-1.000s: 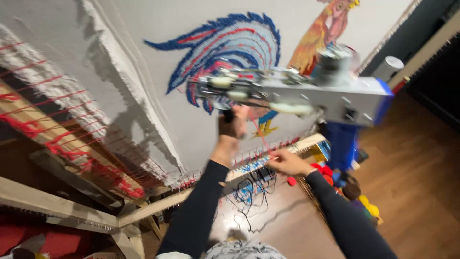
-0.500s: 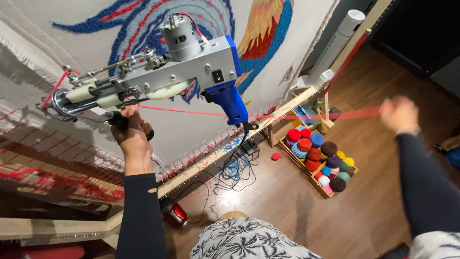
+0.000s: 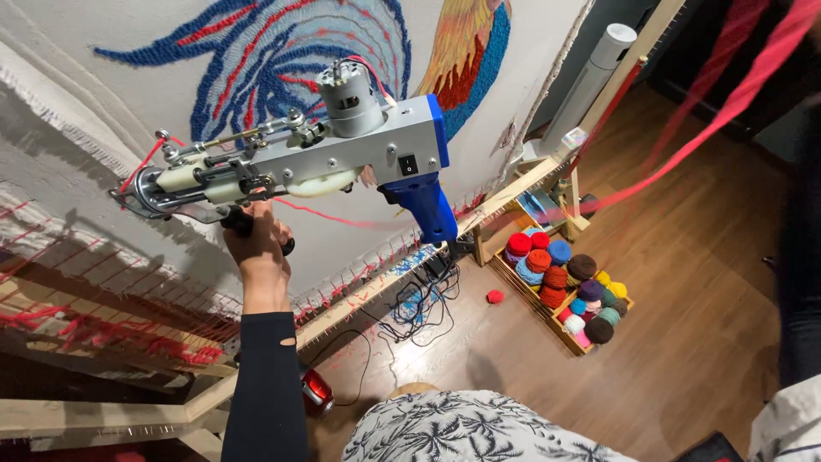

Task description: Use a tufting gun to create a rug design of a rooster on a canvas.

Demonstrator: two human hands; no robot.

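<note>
Tufting gun (image 3: 308,162), a silver metal body with a grey motor on top and a blue plastic pistol grip, sits raised in front of you, its nose pointing left and lying just against the white backing cloth (image 3: 77,111). Your left hand (image 3: 256,244) is closed tight around the black front handle under the gun's body, the dark sleeve running down toward you. Your right hand is out of the frame, so you cannot tell what it grips; only a dark sleeve edge (image 3: 800,257) shows at the right. Red yarn (image 3: 684,141) runs taut from the gun's nose, under its body, and away up to the upper right, blurred there. Closest to you is your palm-print shirt (image 3: 462,432). Lower on the wooden floor (image 3: 701,282) lie a tangle of dark cables (image 3: 423,299), a small red ball of yarn (image 3: 494,296) and a wooden crate (image 3: 560,321) full of coloured yarn balls. Beyond the gun the cloth carries a tufted blue, red and orange bird design (image 3: 291,51), stretched on a wooden frame (image 3: 359,299)
</note>
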